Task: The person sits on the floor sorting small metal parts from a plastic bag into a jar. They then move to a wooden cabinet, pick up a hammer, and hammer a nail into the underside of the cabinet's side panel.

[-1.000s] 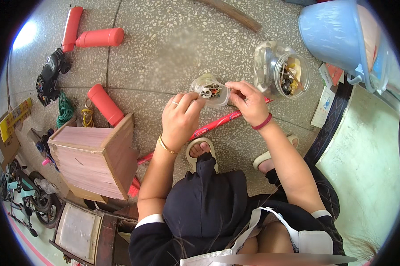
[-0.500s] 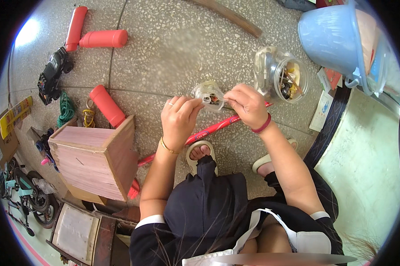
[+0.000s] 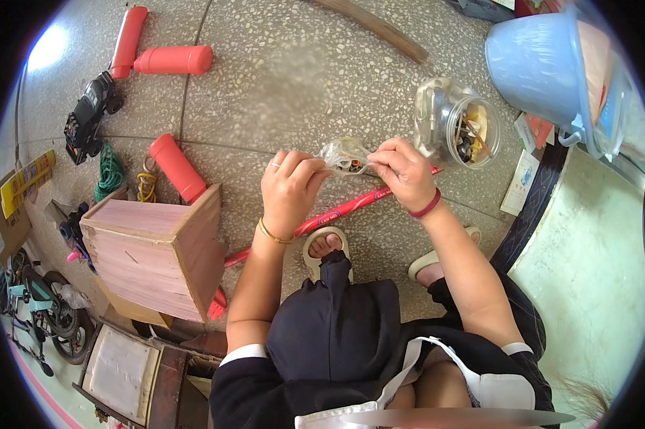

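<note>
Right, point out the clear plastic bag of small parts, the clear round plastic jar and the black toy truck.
Clear plastic bag of small parts (image 3: pixel 344 154), head view: middle of its film.
Clear round plastic jar (image 3: pixel 438 118), head view: side wall.
Black toy truck (image 3: pixel 91 116), head view: mid-body.

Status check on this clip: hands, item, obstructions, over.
Left hand and right hand each pinching clear plastic bag. Small mixed parts visible inside. Red pole passes beneath both hands, bag unobstructed.

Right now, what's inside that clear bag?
Small dark and orange bits show inside the clear bag, between the left hand and right hand. Crumpled plastic hides anything else.
</note>
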Tool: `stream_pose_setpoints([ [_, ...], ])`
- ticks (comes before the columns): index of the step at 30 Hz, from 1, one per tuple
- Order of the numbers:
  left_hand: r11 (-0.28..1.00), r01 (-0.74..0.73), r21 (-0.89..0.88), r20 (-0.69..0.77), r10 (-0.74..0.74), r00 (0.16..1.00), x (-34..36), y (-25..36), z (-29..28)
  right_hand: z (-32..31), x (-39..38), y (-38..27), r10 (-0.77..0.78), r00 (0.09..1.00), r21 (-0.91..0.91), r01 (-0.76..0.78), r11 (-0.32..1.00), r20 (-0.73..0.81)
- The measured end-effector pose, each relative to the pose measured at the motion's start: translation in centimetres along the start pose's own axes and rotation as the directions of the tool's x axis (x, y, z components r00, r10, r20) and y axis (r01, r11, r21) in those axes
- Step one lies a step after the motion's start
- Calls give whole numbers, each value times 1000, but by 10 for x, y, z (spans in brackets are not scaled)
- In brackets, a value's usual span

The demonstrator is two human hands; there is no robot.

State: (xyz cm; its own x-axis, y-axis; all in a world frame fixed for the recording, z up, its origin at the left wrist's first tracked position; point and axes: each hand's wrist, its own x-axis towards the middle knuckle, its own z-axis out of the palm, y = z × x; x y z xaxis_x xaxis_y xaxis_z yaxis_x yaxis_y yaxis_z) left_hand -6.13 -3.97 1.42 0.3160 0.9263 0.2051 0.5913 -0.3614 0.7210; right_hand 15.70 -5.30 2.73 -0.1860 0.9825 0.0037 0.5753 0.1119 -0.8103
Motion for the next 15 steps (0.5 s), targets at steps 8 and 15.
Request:
stream_pose_setpoints([
  [8, 999, -40, 35, 32, 39, 999, -5, -8, 5, -1, 0, 0, -24, 999, -99, 26, 995, 22],
  [15, 1000, -16, 2, 23, 16, 1000, 5, 8, 3, -1, 8, -7, -112, 992, -71, 117, 991, 64],
])
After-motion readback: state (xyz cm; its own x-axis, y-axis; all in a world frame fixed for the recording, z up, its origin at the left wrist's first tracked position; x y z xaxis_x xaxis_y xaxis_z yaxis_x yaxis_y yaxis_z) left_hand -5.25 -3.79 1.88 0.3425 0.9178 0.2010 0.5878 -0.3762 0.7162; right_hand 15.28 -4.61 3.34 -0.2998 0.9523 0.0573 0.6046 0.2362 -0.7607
